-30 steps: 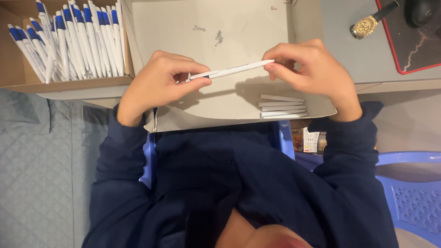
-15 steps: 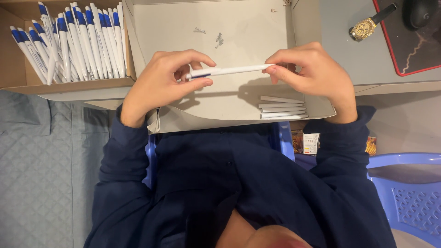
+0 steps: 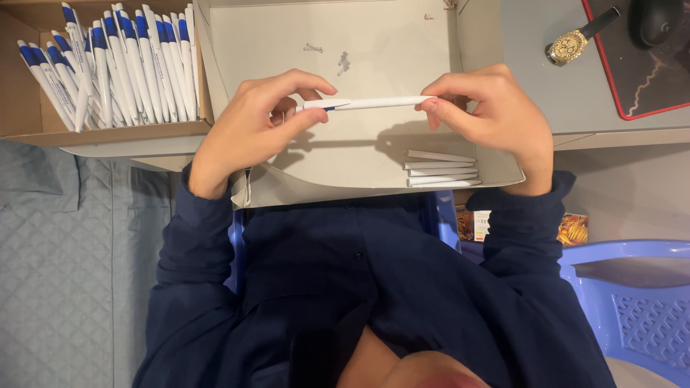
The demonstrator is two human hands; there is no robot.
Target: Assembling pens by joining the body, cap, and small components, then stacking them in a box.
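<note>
Dark blue sleeves (image 3: 215, 259) fill the near foreground, with a blue plastic chair (image 3: 625, 287) at the lower right and a grey quilted cover (image 3: 65, 266) at the left. Above them, the left hand (image 3: 248, 129) and the right hand (image 3: 492, 115) hold a white pen (image 3: 366, 103) level over a shallow grey cardboard tray (image 3: 474, 50). The left hand's thumb and fingers pinch the pen's end, where a sliver of blue shows; the right hand's fingertips grasp the opposite tip. The pen is in the air, clear of the tray floor, its shadow falling below it. Near the tray's front right corner lie four white pen barrels (image 3: 440, 168), stacked side by side. Farther in, a few small metal pieces (image 3: 338, 61), possibly springs, are scattered on the tray floor. Beyond the left hand, a brown cardboard box (image 3: 21, 122) holds a row of white-and-blue pens (image 3: 122, 65). At the far right, a gold wristwatch (image 3: 571, 44) rests on the grey desk (image 3: 532, 93) beside a red-edged black mat (image 3: 647, 79).
</note>
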